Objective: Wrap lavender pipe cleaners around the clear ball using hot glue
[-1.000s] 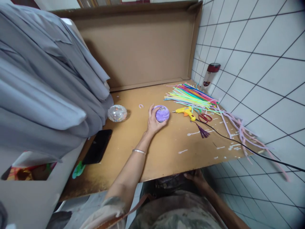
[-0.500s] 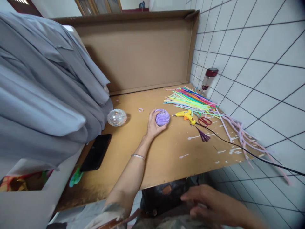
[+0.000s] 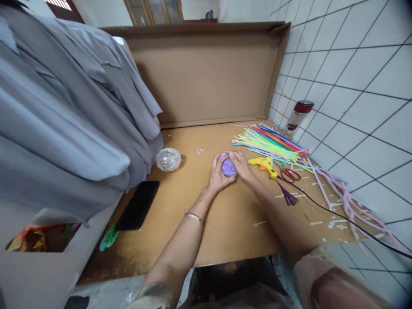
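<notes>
Table: brown wood, with a big cardboard box standing at the back and a white tile wall on the right.
Left hand: curled around the left side and bottom of the purple ball, holding it.
Right hand: fingers bent at the ball's top right, touching it. I cannot tell if they pinch.
Purple ball: between the two hands, over the middle of the table.
Glue gun: yellow, just right of the right hand.
Scissors: red handles, just beside the glue gun.
Tassel: dark purple, in front of the scissors.
Fuzzy sticks: a pile of many colors, behind the glue gun.
Bottle: red lid, by the wall.
Clear ball: left of the hands.
Phone: black, near the left edge, with a green clip beside it.
</notes>
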A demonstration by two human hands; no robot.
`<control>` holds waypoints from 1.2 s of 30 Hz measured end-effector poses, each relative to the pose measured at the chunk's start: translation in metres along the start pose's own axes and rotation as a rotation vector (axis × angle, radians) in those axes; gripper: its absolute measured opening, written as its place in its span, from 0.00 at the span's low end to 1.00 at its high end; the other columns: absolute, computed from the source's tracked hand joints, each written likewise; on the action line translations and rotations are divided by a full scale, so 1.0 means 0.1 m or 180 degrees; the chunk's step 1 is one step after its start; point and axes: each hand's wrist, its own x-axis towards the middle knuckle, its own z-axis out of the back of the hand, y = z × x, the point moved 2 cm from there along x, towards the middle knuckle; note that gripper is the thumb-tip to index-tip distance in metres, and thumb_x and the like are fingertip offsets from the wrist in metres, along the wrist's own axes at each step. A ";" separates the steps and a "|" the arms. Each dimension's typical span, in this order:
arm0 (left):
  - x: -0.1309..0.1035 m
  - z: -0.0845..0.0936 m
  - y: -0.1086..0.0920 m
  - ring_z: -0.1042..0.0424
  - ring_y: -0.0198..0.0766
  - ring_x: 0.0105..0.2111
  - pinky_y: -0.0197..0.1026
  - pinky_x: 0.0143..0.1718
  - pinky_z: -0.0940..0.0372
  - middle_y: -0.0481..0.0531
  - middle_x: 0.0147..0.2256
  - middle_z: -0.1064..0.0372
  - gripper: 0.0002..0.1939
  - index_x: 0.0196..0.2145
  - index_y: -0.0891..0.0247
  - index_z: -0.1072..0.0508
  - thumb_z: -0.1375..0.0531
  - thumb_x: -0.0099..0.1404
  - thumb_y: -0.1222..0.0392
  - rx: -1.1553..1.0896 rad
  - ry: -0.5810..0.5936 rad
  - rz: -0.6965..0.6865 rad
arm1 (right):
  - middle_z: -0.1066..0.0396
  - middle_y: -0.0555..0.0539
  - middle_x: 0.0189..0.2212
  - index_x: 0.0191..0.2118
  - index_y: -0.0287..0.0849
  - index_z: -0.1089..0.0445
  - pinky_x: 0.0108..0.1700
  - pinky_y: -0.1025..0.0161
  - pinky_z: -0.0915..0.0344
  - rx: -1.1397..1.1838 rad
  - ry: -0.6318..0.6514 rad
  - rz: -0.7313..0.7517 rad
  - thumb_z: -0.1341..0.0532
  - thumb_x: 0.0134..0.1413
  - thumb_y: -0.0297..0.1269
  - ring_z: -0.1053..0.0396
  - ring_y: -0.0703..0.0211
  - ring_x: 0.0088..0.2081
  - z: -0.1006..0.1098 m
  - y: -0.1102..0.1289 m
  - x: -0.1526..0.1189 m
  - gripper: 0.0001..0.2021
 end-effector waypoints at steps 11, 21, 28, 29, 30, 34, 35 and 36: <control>-0.02 -0.02 0.00 0.35 0.52 0.62 0.56 0.63 0.36 0.63 0.59 0.39 0.43 0.61 0.59 0.45 0.30 0.53 0.54 -0.0076 -0.0214 -0.0040 | 0.25 0.41 0.47 0.47 0.48 0.22 0.60 0.47 0.35 0.0425 -0.0124 0.0125 0.58 0.60 0.73 0.30 0.47 0.53 -0.03 -0.04 -0.04 0.39; 0.00 -0.02 0.02 0.35 0.53 0.61 0.56 0.61 0.35 0.64 0.59 0.40 0.38 0.57 0.59 0.38 0.29 0.52 0.54 -0.0078 -0.0072 -0.0024 | 0.24 0.41 0.47 0.48 0.48 0.22 0.59 0.49 0.34 0.0459 -0.0179 0.0112 0.56 0.63 0.69 0.30 0.49 0.53 -0.06 -0.06 -0.07 0.36; 0.00 0.01 -0.01 0.34 0.51 0.61 0.56 0.62 0.36 0.62 0.59 0.38 0.42 0.62 0.58 0.43 0.30 0.54 0.54 -0.0022 -0.0108 -0.0081 | 0.25 0.41 0.47 0.47 0.47 0.24 0.59 0.51 0.35 0.0265 -0.0145 0.0125 0.57 0.66 0.64 0.30 0.50 0.52 -0.07 -0.03 -0.06 0.33; 0.00 0.02 0.00 0.34 0.52 0.60 0.56 0.62 0.35 0.62 0.59 0.39 0.41 0.62 0.58 0.42 0.30 0.54 0.54 -0.0010 -0.0092 -0.0080 | 0.25 0.41 0.47 0.47 0.46 0.24 0.59 0.51 0.35 0.0227 -0.0118 0.0104 0.57 0.67 0.64 0.30 0.51 0.52 -0.08 -0.02 -0.06 0.33; 0.00 0.02 0.00 0.34 0.52 0.60 0.56 0.62 0.35 0.62 0.59 0.40 0.39 0.61 0.58 0.40 0.30 0.54 0.54 0.0010 -0.0067 -0.0036 | 0.25 0.41 0.47 0.47 0.47 0.24 0.59 0.52 0.35 0.0192 -0.0095 0.0077 0.57 0.67 0.63 0.30 0.51 0.52 -0.08 -0.02 -0.06 0.32; 0.00 0.02 0.03 0.34 0.52 0.60 0.57 0.62 0.35 0.61 0.58 0.39 0.40 0.60 0.57 0.39 0.29 0.51 0.56 0.0024 -0.0042 0.0019 | 0.24 0.42 0.49 0.49 0.47 0.24 0.61 0.52 0.36 0.0146 -0.0013 0.0050 0.56 0.69 0.60 0.30 0.52 0.54 -0.08 0.01 -0.07 0.29; 0.00 0.02 0.04 0.34 0.52 0.60 0.57 0.62 0.35 0.61 0.58 0.39 0.40 0.59 0.57 0.39 0.29 0.51 0.56 0.0018 -0.0056 -0.0001 | 0.24 0.42 0.49 0.49 0.47 0.24 0.61 0.52 0.36 0.0150 0.0018 0.0042 0.56 0.69 0.60 0.30 0.53 0.54 -0.07 0.02 -0.07 0.29; 0.00 0.02 0.04 0.34 0.52 0.60 0.57 0.62 0.36 0.61 0.58 0.39 0.39 0.59 0.57 0.39 0.29 0.51 0.56 0.0020 -0.0048 -0.0013 | 0.24 0.42 0.50 0.51 0.47 0.25 0.62 0.52 0.36 0.0152 0.0040 0.0018 0.57 0.69 0.60 0.30 0.53 0.55 -0.04 0.01 -0.06 0.30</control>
